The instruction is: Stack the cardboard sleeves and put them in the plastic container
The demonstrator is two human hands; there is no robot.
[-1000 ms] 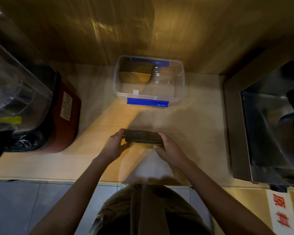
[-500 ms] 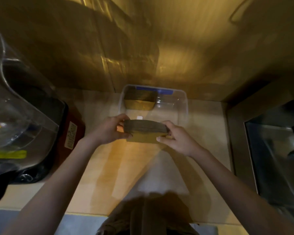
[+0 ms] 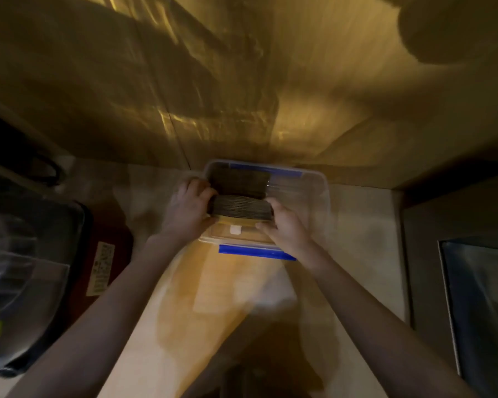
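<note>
A thick stack of brown cardboard sleeves (image 3: 239, 208) is pinched between my left hand (image 3: 189, 209) at its left end and my right hand (image 3: 285, 224) at its right end. The stack stands on edge over the left half of the clear plastic container (image 3: 318, 196), which has blue clips (image 3: 255, 252) on its near and far rims. Behind the held stack, another dark stack of sleeves (image 3: 237, 179) sits against the container's far left wall. The container's right half shows only clear plastic.
A blender with a clear jug and a red-and-black base (image 3: 55, 271) stands on the left of the wooden counter (image 3: 213, 311). At the right sits a steel sink (image 3: 480, 305). A shiny gold wall (image 3: 242, 81) rises right behind the container.
Both hands carried the sleeve stack forward from the middle of the counter, over the container's near rim, and down into its left half. The view tilted up toward the wall.
</note>
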